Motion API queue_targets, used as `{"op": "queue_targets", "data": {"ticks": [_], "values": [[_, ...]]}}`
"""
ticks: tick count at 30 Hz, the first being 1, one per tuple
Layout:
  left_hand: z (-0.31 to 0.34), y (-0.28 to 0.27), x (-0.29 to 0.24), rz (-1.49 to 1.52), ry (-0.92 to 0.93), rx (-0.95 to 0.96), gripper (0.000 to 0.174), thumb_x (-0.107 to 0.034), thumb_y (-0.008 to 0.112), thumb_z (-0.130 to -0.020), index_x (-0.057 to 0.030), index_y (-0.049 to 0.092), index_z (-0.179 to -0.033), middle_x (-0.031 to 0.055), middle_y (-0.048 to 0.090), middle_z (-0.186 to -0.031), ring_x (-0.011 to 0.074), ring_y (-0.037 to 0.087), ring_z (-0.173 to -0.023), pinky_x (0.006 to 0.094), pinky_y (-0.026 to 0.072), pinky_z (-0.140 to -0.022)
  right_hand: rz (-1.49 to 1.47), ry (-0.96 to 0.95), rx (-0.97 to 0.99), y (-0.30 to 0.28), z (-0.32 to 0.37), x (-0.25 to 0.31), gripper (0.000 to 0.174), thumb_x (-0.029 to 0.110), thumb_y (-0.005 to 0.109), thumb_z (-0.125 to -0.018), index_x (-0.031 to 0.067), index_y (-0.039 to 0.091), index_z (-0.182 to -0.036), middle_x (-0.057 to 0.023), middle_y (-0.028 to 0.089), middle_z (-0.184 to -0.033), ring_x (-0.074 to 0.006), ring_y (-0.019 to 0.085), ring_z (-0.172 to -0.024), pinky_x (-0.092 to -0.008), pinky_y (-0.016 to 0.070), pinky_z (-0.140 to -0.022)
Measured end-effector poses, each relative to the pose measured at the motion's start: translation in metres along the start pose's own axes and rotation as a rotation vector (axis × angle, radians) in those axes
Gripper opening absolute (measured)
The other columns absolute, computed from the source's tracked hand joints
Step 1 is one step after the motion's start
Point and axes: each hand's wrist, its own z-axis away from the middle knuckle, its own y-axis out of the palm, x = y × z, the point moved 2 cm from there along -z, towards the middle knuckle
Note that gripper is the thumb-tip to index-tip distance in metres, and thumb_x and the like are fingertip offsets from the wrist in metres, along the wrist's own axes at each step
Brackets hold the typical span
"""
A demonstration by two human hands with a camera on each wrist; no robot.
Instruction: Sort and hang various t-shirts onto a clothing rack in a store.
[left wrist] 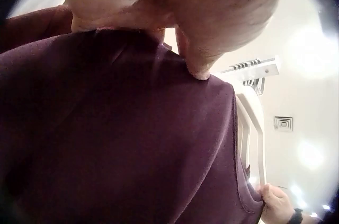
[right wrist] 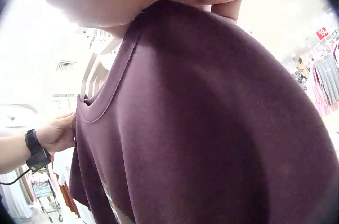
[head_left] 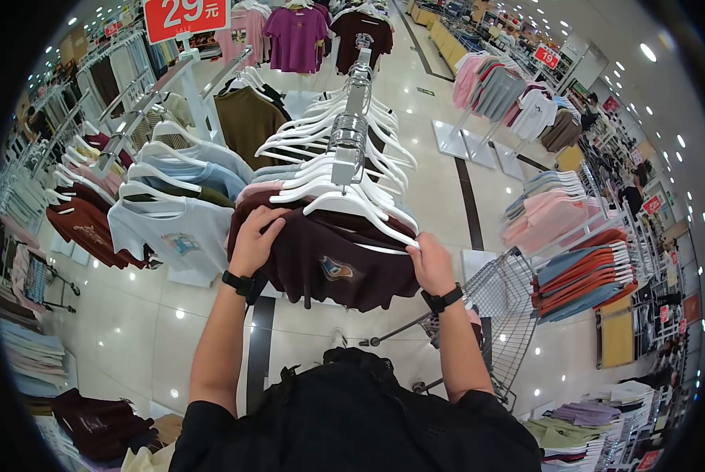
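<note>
The dark red shirt hangs on a white hanger at the near end of a metal rack arm, in front of all the other hangers. The left hand curls its fingers over the shirt's left shoulder. The right hand grips the right shoulder, near the hanger's tip. I think it goes best if both hands hold the cloth gently and at the same height, so the shirt sits flat and does not slip off one side. The shirt's shoulders run from left to right. Its neck points up, its body hangs down, and its picture faces the person. A shopping cart stands just to the right.
</note>
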Motion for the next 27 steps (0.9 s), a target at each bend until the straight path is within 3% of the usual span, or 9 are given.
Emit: {"op": "queue_targets", "data": {"ticks": [4,6,8,11,15,17,22,24,27], "values": [[0.000,0.001,0.002,0.012,0.003,0.011,0.022,-0.006,0.064,-0.100,-0.0011,0.072,-0.120,0.0068,0.065,-0.103,0.0201,0.063,-0.100,0.0301,0.0473,-0.093,0.049,-0.126,-0.041,-0.003,-0.016,0.011,0.026,0.028,0.060,-0.103,0.0052,0.059,-0.091,-0.0179,0.062,-0.081,-0.0411,0.062,-0.078,-0.0512,0.0482,-0.069],[-0.001,0.003,-0.001,0.097,0.053,-0.037,0.022,-0.008,0.067,-0.098,-0.0021,0.074,-0.118,0.0076,0.062,-0.092,0.0223,0.060,-0.088,0.0329,0.0474,-0.085,0.006,-0.102,0.116,-0.001,-0.024,0.018,0.031,0.034,0.059,-0.103,0.0065,0.060,-0.089,-0.0152,0.062,-0.075,-0.0393,0.062,-0.078,-0.0513,0.0482,-0.069],[0.000,0.002,-0.004,0.080,0.050,-0.021,0.021,-0.008,0.067,-0.097,-0.0020,0.074,-0.117,0.0082,0.062,-0.093,0.0234,0.060,-0.088,0.0337,0.0475,-0.084,0.055,-0.104,0.165,0.002,-0.035,0.023,0.033,0.038,0.059,-0.103,0.0077,0.063,-0.091,-0.0139,0.065,-0.072,-0.0388,0.065,-0.075,-0.0507,0.0498,-0.068],[0.000,0.005,-0.006,0.042,0.079,-0.030,0.021,-0.010,0.068,-0.096,-0.0021,0.074,-0.115,0.0096,0.064,-0.094,0.0262,0.060,-0.089,0.0358,0.0475,-0.085,0.081,-0.062,0.281,0.001,-0.050,0.040,0.041,0.043,0.063,-0.100,0.0115,0.072,-0.124,-0.0205,0.070,-0.079,-0.0415,0.069,-0.073,-0.0480,0.0538,-0.067],[0.015,0.010,-0.005,-0.175,0.105,-0.101,0.020,-0.018,0.067,-0.097,-0.0006,0.068,-0.109,0.0134,0.065,-0.096,0.0348,0.061,-0.094,0.0413,0.0473,-0.087,0.072,-0.071,0.290,0.001,-0.057,0.045,0.041,0.043,0.065,-0.099,0.0104,0.072,-0.124,-0.0209,0.070,-0.079,-0.0413,0.069,-0.074,-0.0481,0.0535,-0.067],[0.022,0.013,0.002,-0.383,0.104,-0.112,0.021,-0.021,0.065,-0.099,-0.0011,0.062,-0.107,0.0162,0.065,-0.100,0.0393,0.061,-0.097,0.0456,0.0486,-0.086,-0.002,-0.062,0.245,-0.002,-0.055,0.046,0.039,0.045,0.065,-0.099,0.0087,0.073,-0.109,-0.0178,0.073,-0.088,-0.0409,0.069,-0.078,-0.0487,0.0545,-0.070],[0.044,0.020,0.044,-0.312,-0.048,-0.232,0.022,-0.024,0.059,-0.105,-0.0050,0.060,-0.115,0.0202,0.070,-0.101,0.0423,0.067,-0.096,0.0497,0.0514,-0.080,-0.065,-0.030,0.211,-0.012,-0.052,0.043,0.035,0.042,0.067,-0.099,0.0080,0.074,-0.101,-0.0170,0.074,-0.089,-0.0404,0.069,-0.079,-0.0466,0.0547,-0.071],[0.058,0.020,0.078,-0.303,-0.288,-0.159,0.025,-0.028,0.055,-0.108,-0.0060,0.060,-0.118,0.0240,0.072,-0.101,0.0442,0.068,-0.095,0.0514,0.0517,-0.077,-0.091,-0.020,0.192,-0.014,-0.051,0.041,0.034,0.041,0.067,-0.099,0.0082,0.074,-0.100,-0.0164,0.074,-0.089,-0.0402,0.069,-0.079,-0.0457,0.0546,-0.071],[0.076,0.018,0.085,-0.262,-0.267,-0.172,0.030,-0.031,0.055,-0.108,-0.0056,0.059,-0.123,0.0267,0.071,-0.102,0.0461,0.068,-0.097,0.0516,0.0521,-0.079,-0.104,0.075,0.295,-0.016,-0.049,0.035,0.028,0.035,0.069,-0.099,0.0078,0.074,-0.102,-0.0139,0.074,-0.088,-0.0357,0.068,-0.076,-0.0413,0.0545,-0.071]]}}
